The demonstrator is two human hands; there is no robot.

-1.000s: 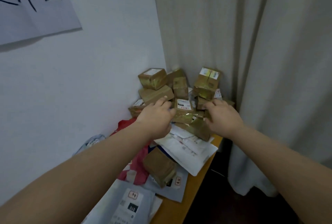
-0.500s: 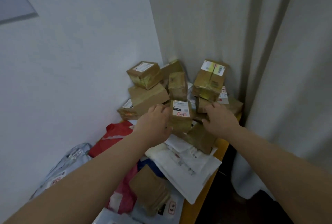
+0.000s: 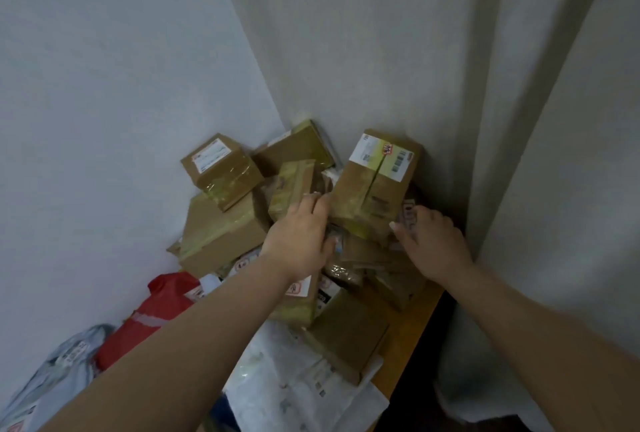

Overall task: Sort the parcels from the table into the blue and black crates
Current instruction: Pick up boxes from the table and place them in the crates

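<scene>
- Both arms reach into the corner pile of parcels on the counter, where the wall meets a pale curtain
- The left hand lies against the 9 o'clock side of a tall brown box with a white and green label, fingers fairly straight against it
- The right hand is at the box's 3 o'clock side, thumb toward the cardboard; I cannot tell whether its fingers curl on anything
- At 10 o'clock from the box sits a small taped box on top of a larger flat carton
- Toward 7 o'clock lie a red mailer, then a grey bag
- White plastic mailers spread at 6 o'clock, by the counter's edge
- No crates show from here
</scene>
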